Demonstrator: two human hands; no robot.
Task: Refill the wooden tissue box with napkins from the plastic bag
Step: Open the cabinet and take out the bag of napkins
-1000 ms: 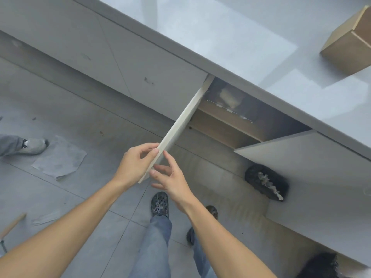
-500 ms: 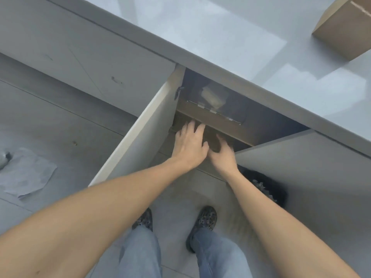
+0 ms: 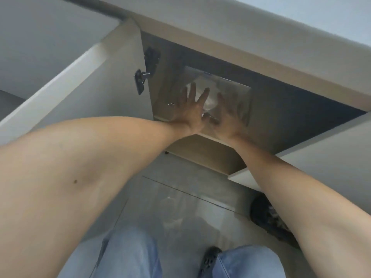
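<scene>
A clear plastic bag [image 3: 237,88] with white napkins [image 3: 210,100] inside lies on the upper shelf of an open cabinet. Both my hands reach into the cabinet and lie over the bag's front half. My left hand [image 3: 190,111] has its fingers spread apart, pointing inward. My right hand [image 3: 230,116] is beside it, also spread flat. The picture is blurred, so I cannot tell whether the palms press on the bag. Neither hand grips anything. The wooden tissue box is out of view.
The left cabinet door [image 3: 96,91] stands open with its hinge [image 3: 140,81] showing. The right door [image 3: 325,155] is open too. The countertop edge [image 3: 241,43] hangs above. A shelf board [image 3: 208,153] lies under my wrists. A dark object [image 3: 265,217] sits on the floor.
I let go of the left door after swinging it wide. Both hands moved deep into the cabinet onto the bag, and my head dropped lower and closer.
</scene>
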